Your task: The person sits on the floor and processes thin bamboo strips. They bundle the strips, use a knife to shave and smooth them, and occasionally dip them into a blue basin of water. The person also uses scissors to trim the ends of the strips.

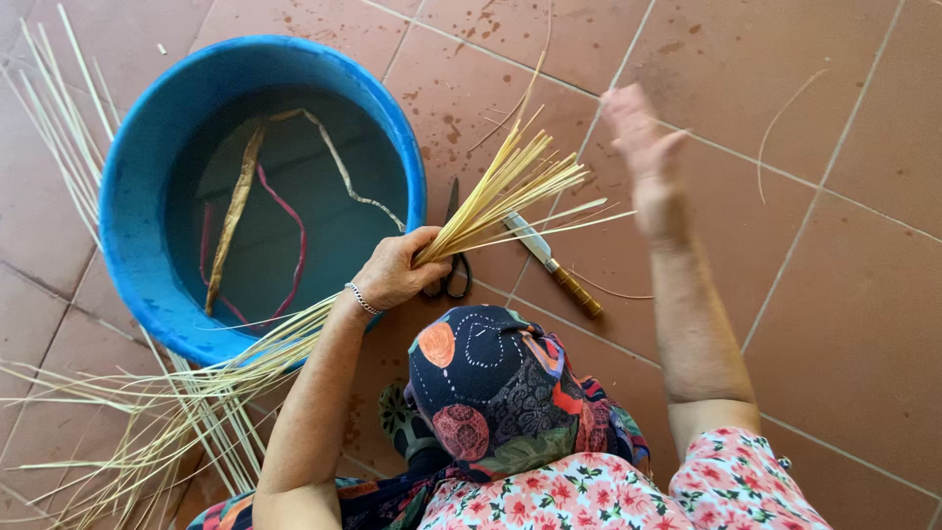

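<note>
A: Straw bundle [491,201]: pale yellow stalks, gripped mid-length. Short ends fan out up and to the right, long ends trail down-left past the tub to the floor.

B: Which hand?

A: Left hand [397,270]. Fingers are wrapped tight round the bundle, thumb side up. Silver bracelet [361,298] on that wrist.

B: Right hand?

A: Right hand [643,147] is raised above the floor, well apart from the bundle, fingers spread, holding nothing. Motion-blurred, so finer detail is not readable.

B: What's nearby?

A: Black-handled scissors [454,270] on the floor, just beside the left hand and partly hidden by it. Knife [552,263] with a wooden handle lies right of them, under the fanned straw tips.

B: Tub?

A: Blue round tub [137,147], left of the hand, water inside. A tan strip [235,211] and a red strand [292,231] soak in it.

B: Rest?

A: More loose straw [147,422] scattered lower left and along the tub's left side. Floor is reddish tile [844,324]. Person wears a patterned dark headscarf [496,383] and a floral top [589,496].
</note>
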